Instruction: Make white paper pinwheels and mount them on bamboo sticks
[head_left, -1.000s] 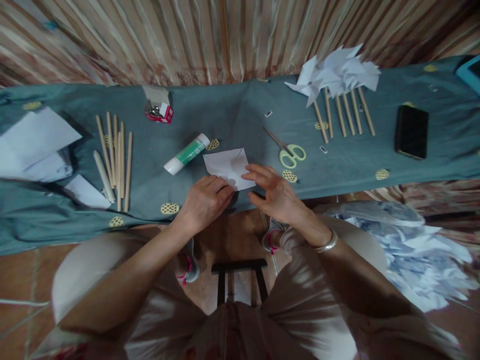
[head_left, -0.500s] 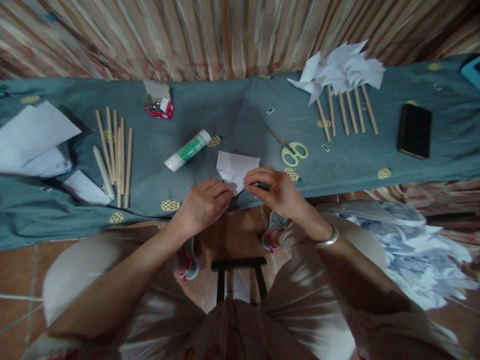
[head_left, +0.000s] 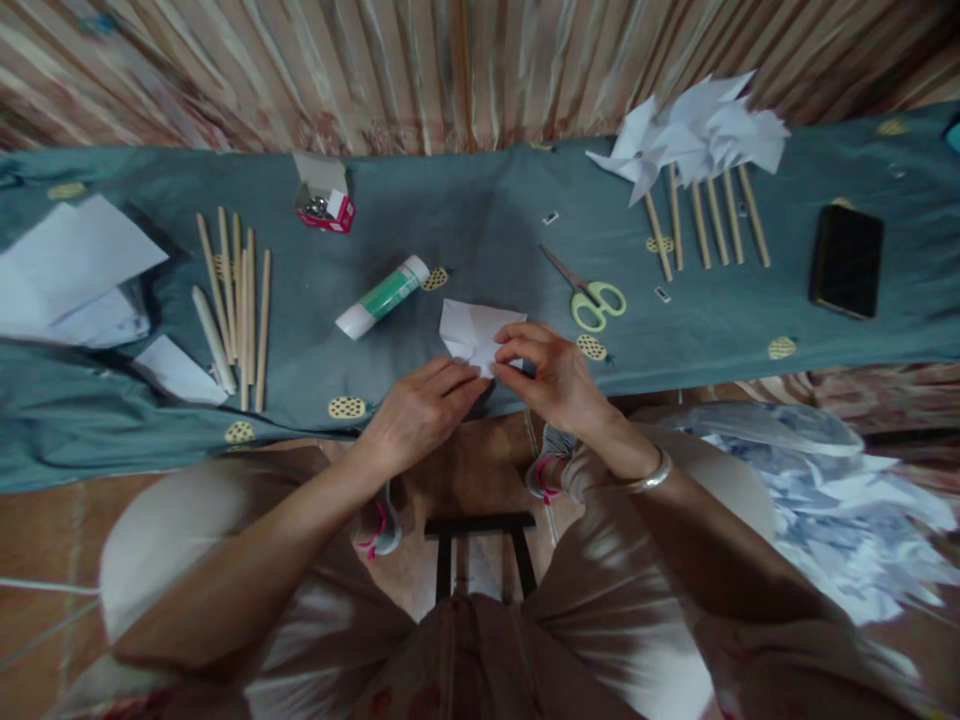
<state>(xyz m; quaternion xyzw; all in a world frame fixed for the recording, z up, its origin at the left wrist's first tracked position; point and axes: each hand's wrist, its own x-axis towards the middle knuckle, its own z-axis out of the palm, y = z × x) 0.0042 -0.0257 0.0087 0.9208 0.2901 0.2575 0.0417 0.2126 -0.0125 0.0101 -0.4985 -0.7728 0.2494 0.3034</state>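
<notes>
On the cloth (head_left: 420, 205), paper (head_left: 476, 322) lies between glue stick (head_left: 383, 297) and scissors (head_left: 582, 289).

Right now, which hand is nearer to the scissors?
The right. The right hand is at the paper, toward the person and slightly left of the scissors; the left hand is farther left, at the paper's near edge.

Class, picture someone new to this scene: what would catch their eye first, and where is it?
Probably the cluster of white paper pinwheels on wooden sticks, at the table's far right. Next, the small white paper at the near edge, with the left hand and right hand on it.
</notes>
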